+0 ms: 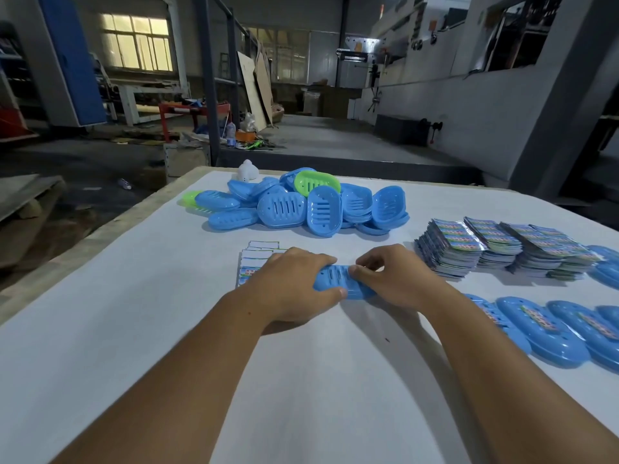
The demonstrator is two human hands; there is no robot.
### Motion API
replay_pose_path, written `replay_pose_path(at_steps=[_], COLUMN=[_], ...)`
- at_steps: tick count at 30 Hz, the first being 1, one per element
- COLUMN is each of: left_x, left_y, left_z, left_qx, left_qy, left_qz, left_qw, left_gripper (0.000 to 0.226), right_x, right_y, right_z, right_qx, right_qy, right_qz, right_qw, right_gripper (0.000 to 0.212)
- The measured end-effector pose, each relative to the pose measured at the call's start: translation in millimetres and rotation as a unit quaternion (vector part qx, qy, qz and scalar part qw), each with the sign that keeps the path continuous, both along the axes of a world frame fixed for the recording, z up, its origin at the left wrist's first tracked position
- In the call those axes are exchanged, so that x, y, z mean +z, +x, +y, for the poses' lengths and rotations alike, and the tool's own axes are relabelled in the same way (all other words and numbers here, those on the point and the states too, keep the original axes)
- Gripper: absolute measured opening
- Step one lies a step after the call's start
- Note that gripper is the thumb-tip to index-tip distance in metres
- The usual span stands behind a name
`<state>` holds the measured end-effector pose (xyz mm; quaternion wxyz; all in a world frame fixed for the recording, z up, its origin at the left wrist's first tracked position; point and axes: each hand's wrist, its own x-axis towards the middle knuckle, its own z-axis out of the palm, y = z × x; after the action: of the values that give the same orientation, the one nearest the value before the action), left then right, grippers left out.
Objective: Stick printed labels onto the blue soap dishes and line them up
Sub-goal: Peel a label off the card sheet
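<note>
A blue soap dish (pixel 335 279) lies on the white table (pixel 167 329) between my two hands. My left hand (pixel 294 283) grips its left end, fingers curled over the far rim and thumb on the near rim. My right hand (pixel 395 276) holds the right end, its thumb pressing on the slotted top. A small stack of printed labels (pixel 248 262) lies partly under my left hand. Labelled blue dishes (pixel 542 329) lie in a row at the right.
A heap of unlabelled blue dishes (pixel 308 205) with two green ones (pixel 316 182) sits at the back of the table. Tall stacks of printed labels (pixel 495 249) stand at the right. A white object (pixel 248 170) is near the far edge.
</note>
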<state>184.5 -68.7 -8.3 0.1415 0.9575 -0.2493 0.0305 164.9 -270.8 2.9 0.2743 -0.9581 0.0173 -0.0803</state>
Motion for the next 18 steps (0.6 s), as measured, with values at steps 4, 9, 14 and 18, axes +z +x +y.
replay_pose_path(at_steps=[4, 9, 14, 18], left_x=[15.9, 24.0, 24.3, 22.8], left_y=[-0.8, 7.1, 10.3, 16.0], left_z=[10.7, 40.5, 47.2, 47.7], left_qx=[0.165, 0.310, 0.324, 0.334], left_qy=[-0.016, 0.030, 0.012, -0.036], left_qz=[-0.115, -0.020, -0.028, -0.061], left_qw=[0.979, 0.950, 0.946, 0.940], left_gripper=[0.046, 0.053, 0.043, 0.025], right_x=[-2.0, -1.6, -1.8, -1.8], right_y=[1.4, 1.2, 1.1, 1.4], right_z=[-1.5, -0.7, -1.4, -0.9], right_qx=[-0.013, -0.019, -0.023, -0.024], right_qy=[-0.015, -0.019, -0.013, -0.006], right_qz=[-0.003, -0.030, -0.034, -0.043], right_qw=[1.000, 0.999, 0.999, 0.999], right_gripper=[0.033, 0.038, 0.036, 0.032])
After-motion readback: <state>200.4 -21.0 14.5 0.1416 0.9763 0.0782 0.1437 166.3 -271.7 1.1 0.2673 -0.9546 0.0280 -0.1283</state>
